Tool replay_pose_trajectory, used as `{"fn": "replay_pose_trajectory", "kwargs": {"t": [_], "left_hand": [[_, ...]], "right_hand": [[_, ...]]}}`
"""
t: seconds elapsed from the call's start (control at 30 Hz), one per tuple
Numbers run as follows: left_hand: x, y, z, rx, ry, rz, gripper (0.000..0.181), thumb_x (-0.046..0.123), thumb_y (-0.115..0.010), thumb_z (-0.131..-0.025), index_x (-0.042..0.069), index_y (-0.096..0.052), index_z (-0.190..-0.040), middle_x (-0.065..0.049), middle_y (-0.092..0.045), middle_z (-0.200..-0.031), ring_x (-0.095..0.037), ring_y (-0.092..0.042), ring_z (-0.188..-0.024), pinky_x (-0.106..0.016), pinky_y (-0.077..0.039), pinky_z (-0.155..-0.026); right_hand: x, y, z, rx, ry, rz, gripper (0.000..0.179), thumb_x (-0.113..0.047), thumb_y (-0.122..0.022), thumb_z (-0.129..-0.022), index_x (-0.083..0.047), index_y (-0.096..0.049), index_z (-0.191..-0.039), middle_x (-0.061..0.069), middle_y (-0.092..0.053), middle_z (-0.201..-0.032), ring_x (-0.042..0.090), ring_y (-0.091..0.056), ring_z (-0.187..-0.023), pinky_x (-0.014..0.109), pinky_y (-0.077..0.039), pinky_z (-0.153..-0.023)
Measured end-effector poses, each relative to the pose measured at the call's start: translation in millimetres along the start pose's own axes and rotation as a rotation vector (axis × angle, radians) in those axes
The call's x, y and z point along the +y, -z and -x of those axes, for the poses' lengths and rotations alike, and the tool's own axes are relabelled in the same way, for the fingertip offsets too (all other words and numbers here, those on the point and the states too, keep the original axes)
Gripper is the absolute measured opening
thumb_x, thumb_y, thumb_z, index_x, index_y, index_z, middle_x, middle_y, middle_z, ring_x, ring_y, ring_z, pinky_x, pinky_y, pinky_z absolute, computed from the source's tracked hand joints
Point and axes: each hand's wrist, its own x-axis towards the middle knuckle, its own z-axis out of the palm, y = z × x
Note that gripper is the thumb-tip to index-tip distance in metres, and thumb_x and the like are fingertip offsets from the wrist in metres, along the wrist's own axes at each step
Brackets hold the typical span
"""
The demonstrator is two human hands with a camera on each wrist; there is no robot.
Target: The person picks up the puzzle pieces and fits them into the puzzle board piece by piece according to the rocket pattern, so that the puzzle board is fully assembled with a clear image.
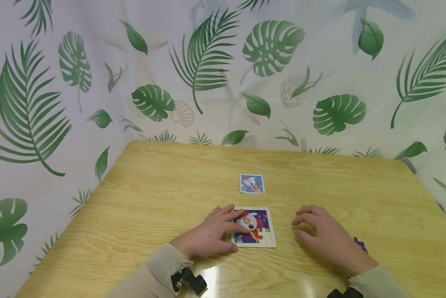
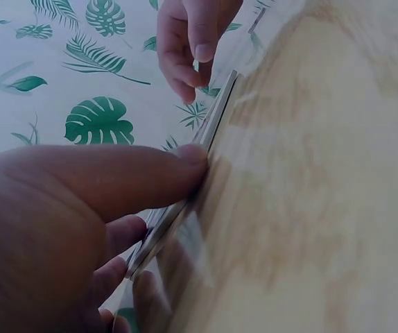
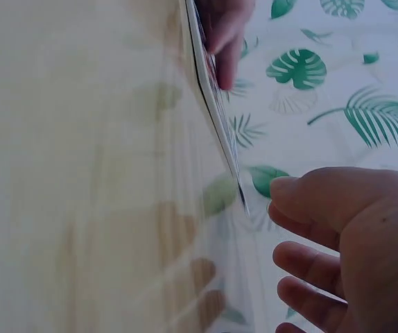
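A puzzle board [image 1: 273, 225] with a pale frame lies on the table, its picture showing a white and red character on purple. The lower right part of the picture is bare. My left hand [image 1: 217, 231] rests over the board's left side, fingers stretched across the picture; in the left wrist view the thumb [image 2: 150, 177] touches the board's near edge. To the right of the board, apart from it, my right hand [image 1: 325, 238] hovers with loosely bent fingers and nothing between them. Partly hidden behind the right wrist is a purple puzzle piece [image 1: 360, 244].
Behind the board lies a small picture card [image 1: 251, 183] with a similar character. The wooden table [image 1: 163, 178] meets a leaf-printed curtain [image 1: 223, 124] at its back and sides. Each wrist wears a black camera mount [image 1: 189, 281].
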Motion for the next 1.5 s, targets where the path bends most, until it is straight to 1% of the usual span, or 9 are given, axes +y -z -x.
{"fn": "replay_pose_trajectory", "kwargs": {"t": [0.5,0.77,0.9,1.0,1.1,1.23,1.3,1.4,1.5], "left_hand": [[-0.9,1.2,-0.7,-0.03,0.035,0.036,0.049,0.031,-0.069,-0.094,0.036,-0.059,-0.142,0.009,-0.02,-0.167,-0.025,-0.005,-0.155,-0.053,-0.004,-0.122],[-1.0,-0.4,-0.2,-0.005,-0.002,0.009,0.049,0.03,-0.069,-0.093,0.034,-0.06,-0.141,0.006,-0.023,-0.166,-0.027,-0.008,-0.154,-0.054,-0.005,-0.122],[-1.9,-1.8,-0.2,0.005,-0.024,-0.006,0.049,0.031,-0.068,-0.093,0.033,-0.06,-0.141,0.004,-0.025,-0.166,-0.029,-0.01,-0.154,-0.055,-0.007,-0.121],[-2.3,-2.0,0.1,0.005,-0.017,0.001,0.05,0.03,-0.069,-0.093,0.034,-0.059,-0.142,0.005,-0.024,-0.166,-0.028,-0.009,-0.154,-0.055,-0.006,-0.122],[-2.5,-1.8,1.3,0.005,-0.005,0.012,0.05,0.03,-0.069,-0.093,0.034,-0.059,-0.142,0.006,-0.023,-0.166,-0.027,-0.007,-0.155,-0.054,-0.004,-0.122],[-2.0,-0.4,1.8,0.004,0.012,0.029,0.05,0.029,-0.07,-0.092,0.034,-0.06,-0.141,0.007,-0.024,-0.166,-0.026,-0.007,-0.155,-0.053,-0.003,-0.122],[-1.7,0.1,1.7,0.0,0.02,0.039,0.049,0.029,-0.07,-0.092,0.034,-0.06,-0.14,0.008,-0.024,-0.166,-0.025,-0.007,-0.155,-0.053,-0.003,-0.122],[-1.8,-0.2,1.1,-0.004,0.022,0.043,0.048,0.03,-0.069,-0.093,0.035,-0.061,-0.14,0.008,-0.024,-0.165,-0.025,-0.007,-0.155,-0.053,-0.003,-0.122],[-1.9,-1.2,0.7,-0.002,0.02,0.044,0.048,0.03,-0.07,-0.093,0.035,-0.061,-0.139,0.008,-0.025,-0.165,-0.025,-0.008,-0.155,-0.054,-0.004,-0.122]], "right_hand": [[73,35,32.9,0.031,0.042,0.018,0.045,-0.031,-0.081,-0.087,-0.014,-0.069,-0.127,0.019,-0.05,-0.14,0.048,-0.038,-0.13,0.069,-0.037,-0.092],[115,53,63.6,-0.059,-0.032,-0.004,0.06,-0.032,-0.083,-0.084,-0.008,-0.062,-0.135,0.026,-0.042,-0.145,0.056,-0.031,-0.131,0.075,-0.032,-0.09],[126,55,75.2,-0.113,-0.077,-0.006,0.063,-0.035,-0.081,-0.086,-0.006,-0.06,-0.138,0.025,-0.038,-0.15,0.056,-0.031,-0.131,0.073,-0.034,-0.088],[131,54,78.7,-0.114,-0.082,-0.024,0.058,-0.034,-0.079,-0.088,-0.009,-0.061,-0.137,0.023,-0.036,-0.152,0.056,-0.031,-0.133,0.074,-0.035,-0.087],[132,52,80.9,-0.08,-0.074,-0.053,0.047,-0.031,-0.079,-0.089,-0.016,-0.065,-0.131,0.019,-0.036,-0.154,0.049,-0.026,-0.138,0.073,-0.034,-0.088],[134,48,83.4,-0.041,-0.069,-0.102,0.037,-0.027,-0.077,-0.091,-0.019,-0.067,-0.126,0.018,-0.036,-0.154,0.019,-0.009,-0.15,0.078,-0.027,-0.093],[134,48,84.2,-0.039,-0.076,-0.12,0.036,-0.026,-0.076,-0.092,-0.017,-0.067,-0.126,0.019,-0.035,-0.155,0.014,-0.005,-0.15,0.079,-0.025,-0.094],[133,49,83.8,-0.045,-0.095,-0.129,0.032,-0.026,-0.075,-0.093,-0.016,-0.068,-0.123,0.021,-0.035,-0.155,0.033,-0.01,-0.15,0.079,-0.026,-0.095],[130,52,82.3,-0.061,-0.129,-0.117,0.028,-0.029,-0.073,-0.094,-0.016,-0.07,-0.119,0.021,-0.036,-0.154,0.054,-0.022,-0.14,0.074,-0.031,-0.092]]}}
